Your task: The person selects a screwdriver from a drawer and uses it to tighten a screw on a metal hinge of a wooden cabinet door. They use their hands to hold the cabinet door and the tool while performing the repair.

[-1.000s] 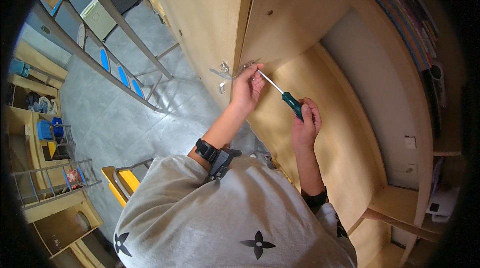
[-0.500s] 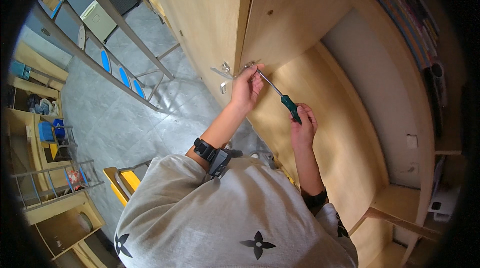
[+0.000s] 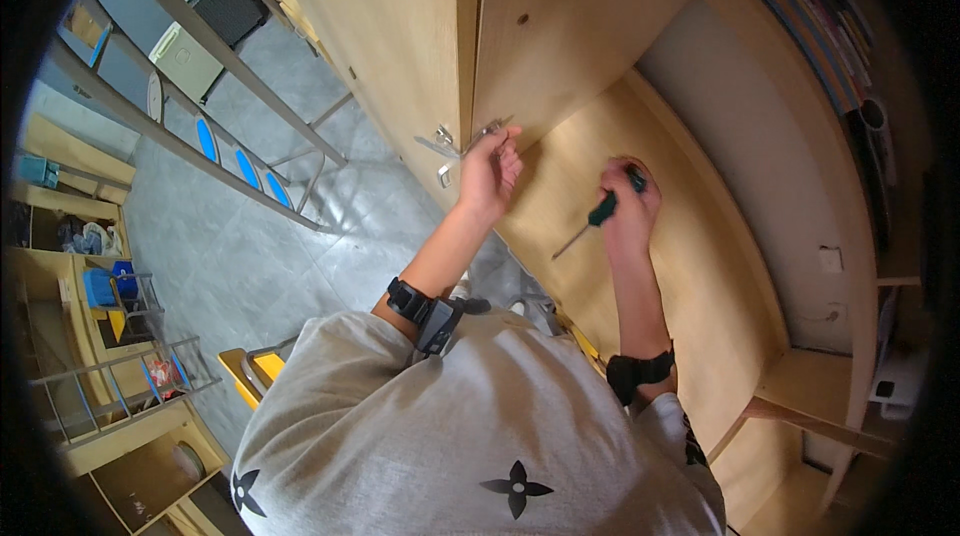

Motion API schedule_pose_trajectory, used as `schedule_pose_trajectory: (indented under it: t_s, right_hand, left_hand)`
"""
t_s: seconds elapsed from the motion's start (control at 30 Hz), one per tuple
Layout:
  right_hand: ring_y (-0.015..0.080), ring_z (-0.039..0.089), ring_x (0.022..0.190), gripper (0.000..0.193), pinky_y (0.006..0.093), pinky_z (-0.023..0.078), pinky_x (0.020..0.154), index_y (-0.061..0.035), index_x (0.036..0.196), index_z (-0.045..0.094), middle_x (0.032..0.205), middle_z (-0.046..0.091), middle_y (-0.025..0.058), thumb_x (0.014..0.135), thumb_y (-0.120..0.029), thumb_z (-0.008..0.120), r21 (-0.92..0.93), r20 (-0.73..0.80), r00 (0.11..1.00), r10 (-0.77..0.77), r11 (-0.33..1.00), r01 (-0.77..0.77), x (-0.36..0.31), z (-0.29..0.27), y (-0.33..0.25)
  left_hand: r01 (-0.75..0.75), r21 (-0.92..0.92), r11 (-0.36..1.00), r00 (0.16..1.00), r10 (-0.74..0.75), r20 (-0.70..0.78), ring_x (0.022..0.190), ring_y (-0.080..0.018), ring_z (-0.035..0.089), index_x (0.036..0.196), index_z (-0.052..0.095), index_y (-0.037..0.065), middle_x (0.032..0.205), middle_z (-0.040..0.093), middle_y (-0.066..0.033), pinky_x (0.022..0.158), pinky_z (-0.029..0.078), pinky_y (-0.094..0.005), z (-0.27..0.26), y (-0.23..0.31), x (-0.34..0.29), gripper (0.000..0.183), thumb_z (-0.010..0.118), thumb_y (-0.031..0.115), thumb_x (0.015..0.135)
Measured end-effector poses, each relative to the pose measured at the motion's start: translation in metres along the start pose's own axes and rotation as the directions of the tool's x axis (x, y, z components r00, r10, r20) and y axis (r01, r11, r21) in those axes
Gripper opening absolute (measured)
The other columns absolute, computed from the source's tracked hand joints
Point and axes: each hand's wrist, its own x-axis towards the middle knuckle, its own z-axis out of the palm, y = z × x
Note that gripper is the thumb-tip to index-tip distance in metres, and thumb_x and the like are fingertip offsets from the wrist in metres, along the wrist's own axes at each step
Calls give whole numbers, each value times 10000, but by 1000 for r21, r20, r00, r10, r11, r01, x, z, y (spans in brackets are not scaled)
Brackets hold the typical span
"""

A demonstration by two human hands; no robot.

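My left hand (image 3: 487, 176) is raised to the edge of a light wooden cabinet door (image 3: 415, 46), its fingers curled at a small metal lock fitting (image 3: 496, 125) on the inner face. The fingers partly hide that fitting. On the door's outer side, a round lock cylinder (image 3: 442, 135) and a small pull handle (image 3: 445, 176) show beside the hand. A screwdriver (image 3: 603, 210) with a dark green grip is wrapped in my right hand (image 3: 632, 204). Its shaft points down and left, apart from the fitting, over the wooden surface.
A curved-looking wooden surface (image 3: 690, 266) spreads below my right hand. Books (image 3: 800, 16) line a shelf at the far right. Left of the door stands a metal ladder (image 3: 225, 151) with blue treads on the grey tiled floor. A yellow chair (image 3: 255, 371) is by my left elbow.
My right hand has drawn the screwdriver away from the fitting and turned it, so its tip now points down-left instead of up at the lock. My left hand stays at the fitting.
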Motion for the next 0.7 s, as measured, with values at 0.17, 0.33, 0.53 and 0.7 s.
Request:
schedule_pose_trajectory:
  t_s: [0.17,0.33,0.53,0.7]
  right_hand:
    - [154,587,768,133,256,463,697,12,876,630,899,624,72,750,-29,632,-458,422,864,-276,757,465,33,58,19]
    - [271,619,830,211,319,484,735,-1,908,632,907,638,114,708,-69,640,-552,580,761,-290,548,629,37,79,32]
    - [305,596,760,129,373,485,673,-33,789,606,819,605,100,677,-79,649,-559,719,654,-235,364,745,34,66,35]
    - [303,587,710,133,377,481,628,-48,760,593,776,581,107,645,-57,659,-501,691,565,-451,264,824,24,45,44]
  left_hand:
    - [16,-12,1000,1000,-16,-7,549,-84,408,897,555,1,660,463,10,503,361,-210,10,0,-6,134,507,121,863]
    - [22,75,997,999,-19,-36,651,-91,490,859,550,42,726,518,1,593,429,-229,6,6,-21,95,501,123,859]
    - [60,358,932,998,-53,-29,568,-96,455,739,530,52,663,509,-16,514,364,-235,-17,8,-24,88,503,82,817]
    - [146,474,868,982,-186,37,506,-75,433,691,560,57,598,505,-9,437,300,-218,-18,2,-34,119,506,80,795]
